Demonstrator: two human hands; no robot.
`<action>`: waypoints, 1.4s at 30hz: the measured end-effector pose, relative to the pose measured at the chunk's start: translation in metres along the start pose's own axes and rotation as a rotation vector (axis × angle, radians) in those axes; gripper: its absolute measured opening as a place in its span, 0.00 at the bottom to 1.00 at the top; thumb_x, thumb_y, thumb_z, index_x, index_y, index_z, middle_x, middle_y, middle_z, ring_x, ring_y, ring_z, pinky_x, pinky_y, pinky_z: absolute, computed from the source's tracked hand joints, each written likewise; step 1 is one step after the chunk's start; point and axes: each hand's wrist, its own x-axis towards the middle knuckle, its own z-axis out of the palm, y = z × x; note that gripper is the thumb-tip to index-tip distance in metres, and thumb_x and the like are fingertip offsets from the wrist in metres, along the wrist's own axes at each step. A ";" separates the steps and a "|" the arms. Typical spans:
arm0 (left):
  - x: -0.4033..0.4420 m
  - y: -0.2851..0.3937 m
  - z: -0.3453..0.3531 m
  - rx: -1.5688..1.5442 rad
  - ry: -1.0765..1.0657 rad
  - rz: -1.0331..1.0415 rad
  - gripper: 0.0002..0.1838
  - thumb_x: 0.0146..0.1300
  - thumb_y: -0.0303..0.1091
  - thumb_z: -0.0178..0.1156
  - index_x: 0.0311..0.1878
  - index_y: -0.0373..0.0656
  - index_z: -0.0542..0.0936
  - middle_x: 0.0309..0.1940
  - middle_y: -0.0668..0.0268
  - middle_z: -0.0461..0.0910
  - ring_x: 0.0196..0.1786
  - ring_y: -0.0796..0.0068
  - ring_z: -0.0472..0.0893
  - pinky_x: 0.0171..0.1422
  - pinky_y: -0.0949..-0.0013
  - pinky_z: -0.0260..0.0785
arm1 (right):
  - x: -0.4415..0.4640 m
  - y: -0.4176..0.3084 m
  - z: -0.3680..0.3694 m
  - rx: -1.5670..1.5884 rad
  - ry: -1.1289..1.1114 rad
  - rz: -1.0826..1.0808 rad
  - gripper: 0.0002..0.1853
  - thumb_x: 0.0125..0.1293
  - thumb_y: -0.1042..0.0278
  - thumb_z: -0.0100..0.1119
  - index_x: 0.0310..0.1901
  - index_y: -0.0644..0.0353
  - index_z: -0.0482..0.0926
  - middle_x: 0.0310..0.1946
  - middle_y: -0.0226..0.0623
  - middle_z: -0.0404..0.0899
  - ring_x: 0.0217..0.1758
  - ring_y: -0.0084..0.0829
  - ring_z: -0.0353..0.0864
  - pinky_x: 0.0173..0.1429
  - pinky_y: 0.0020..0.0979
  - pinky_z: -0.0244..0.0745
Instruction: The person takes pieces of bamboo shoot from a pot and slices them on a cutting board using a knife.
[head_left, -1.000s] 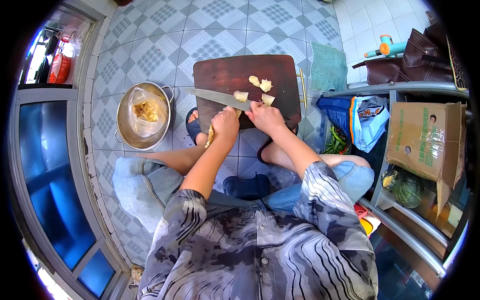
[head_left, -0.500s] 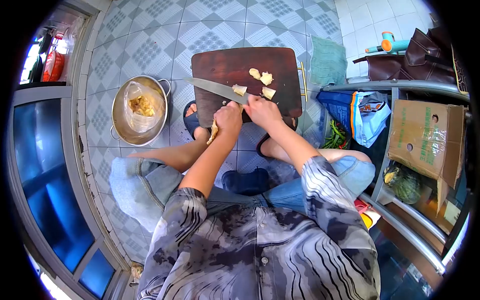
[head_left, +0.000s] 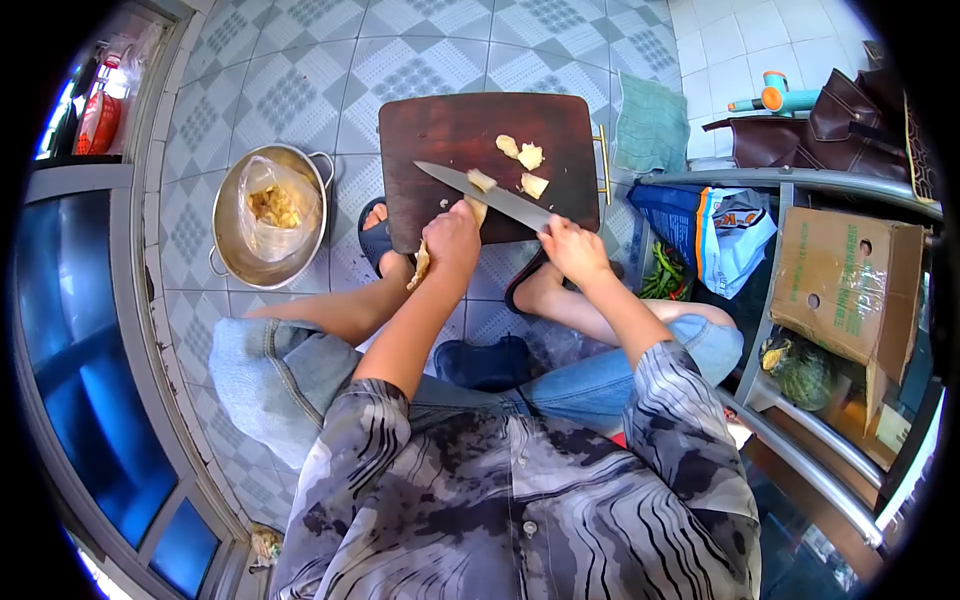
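My left hand point(head_left: 452, 243) is closed round a knobbly ginger root point(head_left: 421, 266), whose brownish end sticks out below and whose pale end shows at the fingertips. My right hand point(head_left: 577, 250) grips the handle of a large kitchen knife point(head_left: 510, 204). Its blade slants across the front of the dark red-brown cutting board point(head_left: 445, 125), by the pale end of the ginger. One cut ginger piece point(head_left: 481, 180) lies against the blade's far side. Several more pale chunks point(head_left: 534, 185) rest at the board's right. The knife handle is mostly hidden in my fingers.
Left of the board, a two-handled metal pot point(head_left: 226, 232) holds a plastic bag of yellowish pieces point(head_left: 274, 207). At right stands a metal-edged rack point(head_left: 790, 183) with a cardboard box point(head_left: 835, 270), a blue-and-white bag point(head_left: 735, 240) and a green melon point(head_left: 803, 382). Green peppers point(head_left: 662, 272) lie nearby.
My right hand has moved right and slightly toward me, drawing the knife back along the ginger. My left hand keeps its hold in nearly the same place.
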 end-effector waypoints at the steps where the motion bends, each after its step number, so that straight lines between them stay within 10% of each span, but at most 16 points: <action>1: -0.002 0.002 0.001 0.010 0.019 -0.004 0.04 0.61 0.34 0.51 0.33 0.46 0.71 0.23 0.62 0.82 0.28 0.67 0.84 0.29 0.64 0.77 | 0.009 -0.012 0.003 0.037 0.108 -0.046 0.21 0.67 0.49 0.48 0.41 0.63 0.68 0.30 0.49 0.80 0.30 0.43 0.83 0.32 0.42 0.80; 42: 0.006 0.016 0.012 0.055 -0.072 -0.103 0.11 0.63 0.41 0.50 0.40 0.45 0.74 0.29 0.65 0.80 0.30 0.68 0.82 0.26 0.61 0.69 | -0.030 -0.066 -0.023 0.259 -0.032 0.173 0.19 0.70 0.51 0.41 0.37 0.61 0.67 0.24 0.56 0.79 0.29 0.56 0.80 0.34 0.54 0.75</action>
